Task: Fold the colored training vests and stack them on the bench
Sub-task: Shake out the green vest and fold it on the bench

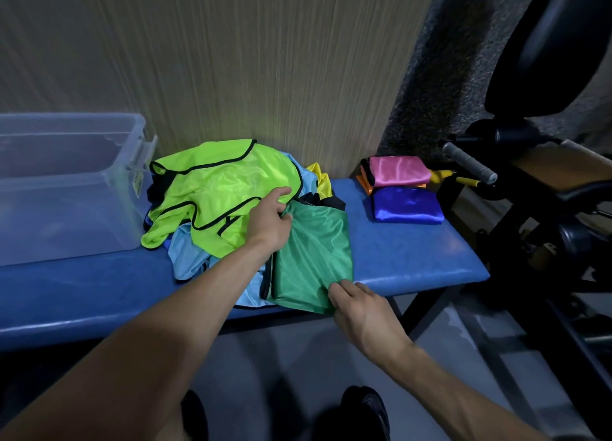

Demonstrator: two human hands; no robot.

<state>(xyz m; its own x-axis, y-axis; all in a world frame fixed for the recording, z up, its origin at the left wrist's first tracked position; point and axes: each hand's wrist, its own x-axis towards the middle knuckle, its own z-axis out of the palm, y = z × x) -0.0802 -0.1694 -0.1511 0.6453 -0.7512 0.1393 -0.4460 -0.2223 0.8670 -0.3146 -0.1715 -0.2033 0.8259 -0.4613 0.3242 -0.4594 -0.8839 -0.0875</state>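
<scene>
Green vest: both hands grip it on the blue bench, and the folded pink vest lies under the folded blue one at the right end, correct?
Not quite. In the head view the pink vest lies behind the folded blue vest, atop an orange one. Both hands, left and right, grip the green vest on the bench.

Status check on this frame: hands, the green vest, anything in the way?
Left hand and right hand each grip an end of the green vest. Vest part-folded on bench. Unfolded pile crowds its left side.

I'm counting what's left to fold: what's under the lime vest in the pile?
Under the lime vest, a light blue vest shows below it, with a yellow one and dark fabric behind. Anything deeper is covered, so no count is possible.
</scene>
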